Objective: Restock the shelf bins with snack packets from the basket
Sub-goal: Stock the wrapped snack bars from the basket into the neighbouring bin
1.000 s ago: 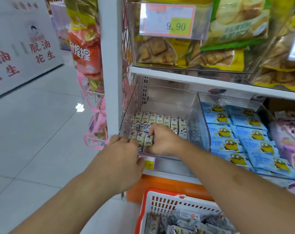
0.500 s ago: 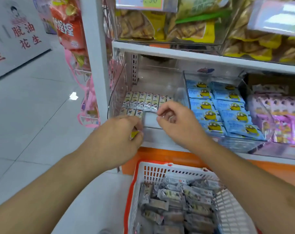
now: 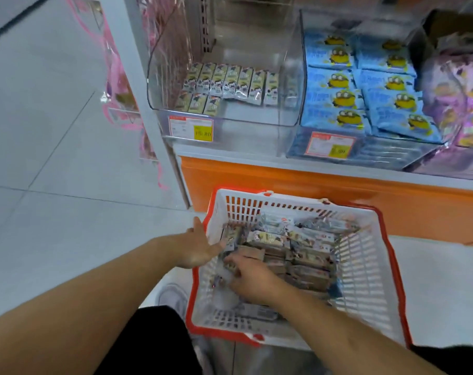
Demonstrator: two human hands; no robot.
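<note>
A shop aisle with a pale tiled floor point(image 3: 54, 158) runs along a white shelf point(image 3: 324, 166) with an orange base below it. On the shelf stands a clear bin point(image 3: 257, 115), mostly bare inside: one row of small packets point(image 3: 231, 81) lies across its middle and three more sit in front of that row at the left. A price tag point(image 3: 191, 128) with a yellow patch is stuck to the bin's front wall. Just beside it to the right is a second bin point(image 3: 365, 152) packed with blue bags point(image 3: 365, 87) bearing a yellow cartoon figure, and further right a purple lot point(image 3: 462, 93) (blurred, so the print cannot be read). Pink strips point(image 3: 116, 85) hang by the shelf post at the left. On the floor below the shelf sits a white basket point(image 3: 365, 266) with a red rim, holding a loose heap of snack packets point(image 3: 297, 253). Both hands are down in the basket. The left hand point(image 3: 200, 246) reaches over the left rim with thumb raised and fingers stretched out flat against the packets at the heap's edge. The right hand point(image 3: 253, 280) lies near it on the lower part of the heap, fingers curled down among the packets; whether they have closed on one cannot be told. A pale shoe point(image 3: 173, 299) shows just left of the basket.
</note>
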